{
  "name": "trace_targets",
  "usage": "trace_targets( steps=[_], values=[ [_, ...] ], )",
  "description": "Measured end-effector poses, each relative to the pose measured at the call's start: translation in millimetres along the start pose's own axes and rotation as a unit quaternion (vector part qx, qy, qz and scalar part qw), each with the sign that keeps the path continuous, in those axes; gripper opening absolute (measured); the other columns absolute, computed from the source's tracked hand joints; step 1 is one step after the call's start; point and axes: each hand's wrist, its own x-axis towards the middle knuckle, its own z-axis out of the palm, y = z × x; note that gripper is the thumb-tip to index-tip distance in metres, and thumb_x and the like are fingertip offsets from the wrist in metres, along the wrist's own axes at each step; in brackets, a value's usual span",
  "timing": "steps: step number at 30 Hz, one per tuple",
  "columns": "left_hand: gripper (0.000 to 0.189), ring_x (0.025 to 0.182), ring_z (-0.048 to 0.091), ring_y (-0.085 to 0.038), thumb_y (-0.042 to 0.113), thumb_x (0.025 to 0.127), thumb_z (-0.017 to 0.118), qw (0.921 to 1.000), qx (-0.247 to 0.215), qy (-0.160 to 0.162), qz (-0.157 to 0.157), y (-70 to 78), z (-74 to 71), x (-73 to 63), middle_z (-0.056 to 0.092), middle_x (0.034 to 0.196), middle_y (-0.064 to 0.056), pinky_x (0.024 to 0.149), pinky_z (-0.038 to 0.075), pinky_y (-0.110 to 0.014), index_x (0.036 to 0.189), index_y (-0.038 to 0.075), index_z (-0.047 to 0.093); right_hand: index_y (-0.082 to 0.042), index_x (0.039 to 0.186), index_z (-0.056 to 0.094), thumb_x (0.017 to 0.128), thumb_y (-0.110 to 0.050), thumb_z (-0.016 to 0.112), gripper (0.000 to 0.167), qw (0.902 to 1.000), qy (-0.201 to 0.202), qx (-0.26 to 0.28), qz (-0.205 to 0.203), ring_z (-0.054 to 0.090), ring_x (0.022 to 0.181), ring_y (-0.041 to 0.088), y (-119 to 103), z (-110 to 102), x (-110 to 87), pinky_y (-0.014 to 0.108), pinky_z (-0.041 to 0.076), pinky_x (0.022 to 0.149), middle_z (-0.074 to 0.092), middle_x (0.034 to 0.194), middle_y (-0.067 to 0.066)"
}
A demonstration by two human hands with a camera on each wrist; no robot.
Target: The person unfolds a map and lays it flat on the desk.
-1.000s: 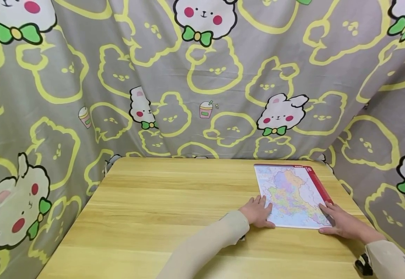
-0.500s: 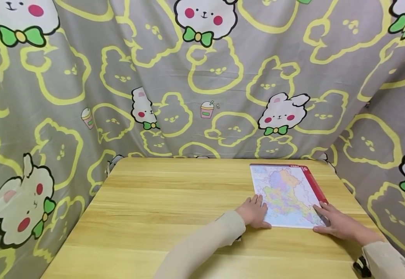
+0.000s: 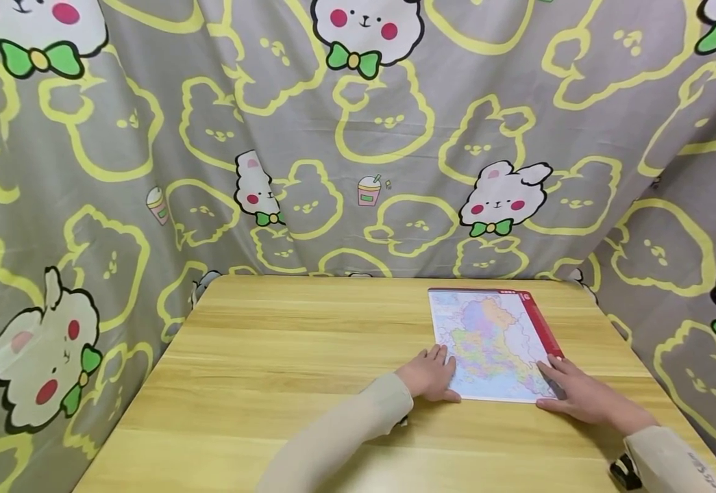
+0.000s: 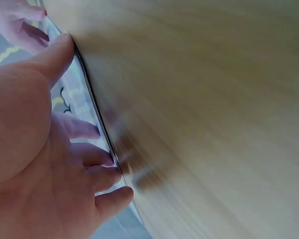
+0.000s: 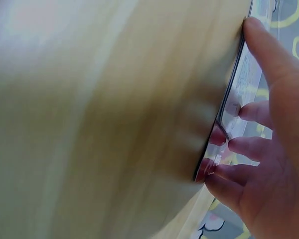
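Note:
A thin flat map [image 3: 487, 346] with pastel regions and a red border lies on the wooden table, right of the middle. At its near left corner, my left hand [image 3: 429, 374] rests with fingers on the left edge and the thumb by the near edge. My right hand [image 3: 588, 396] lies at the opposite near corner, fingers on the red side. In the left wrist view the left hand's spread fingers [image 4: 114, 201] touch the map's dark thin edge. The right wrist view has the right thumb [image 5: 261, 42] on the near edge and the fingertips over the glossy surface.
The wooden table [image 3: 271, 356] extends to the left of the map. A grey curtain [image 3: 308, 137] with yellow outlines and cartoon rabbits hangs behind the table and along both sides. Dark wrist gear [image 3: 625, 472] sits under the right cuff.
The map has slid left across the table, with both hands moving along at its near corners. Their hold on its edges looks the same.

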Motion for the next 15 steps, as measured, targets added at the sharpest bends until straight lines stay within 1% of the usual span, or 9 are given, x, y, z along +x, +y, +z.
trace_targets(
  steps=[2,9,15],
  values=[
    [0.081,0.143,0.012,-0.016,0.069,0.088,0.035,1.0,0.003,0.001,0.002,-4.2,2.7,-4.1,0.014,0.157,-0.003,0.111,0.021,-0.031,0.152,0.021,0.02,0.007,0.133,0.049,0.078,-0.055,0.069,0.084,1.0,-0.003,0.003,0.003,0.034,0.122,0.056,-4.9,0.6,2.3,0.065,0.034,0.092,0.036,0.136,0.038],
    [0.082,0.143,0.012,-0.019,0.067,0.089,0.037,1.0,-0.001,-0.002,0.005,-22.6,8.8,-23.4,0.014,0.157,-0.006,0.111,0.022,-0.034,0.152,0.019,0.019,0.004,0.134,0.05,0.081,-0.057,0.065,0.082,0.9999,-0.011,-0.002,-0.011,0.034,0.123,0.055,-21.8,5.3,13.6,0.063,0.036,0.092,0.037,0.137,0.036],
    [0.081,0.143,0.011,-0.02,0.066,0.089,0.038,1.0,-0.008,-0.005,0.002,-34.5,11.5,-34.8,0.014,0.157,-0.008,0.112,0.021,-0.036,0.152,0.019,0.019,0.004,0.134,0.049,0.082,-0.058,0.062,0.083,0.9994,-0.025,-0.011,-0.019,0.033,0.124,0.056,-36.6,7.6,22.7,0.063,0.035,0.093,0.036,0.137,0.036]
  ],
)
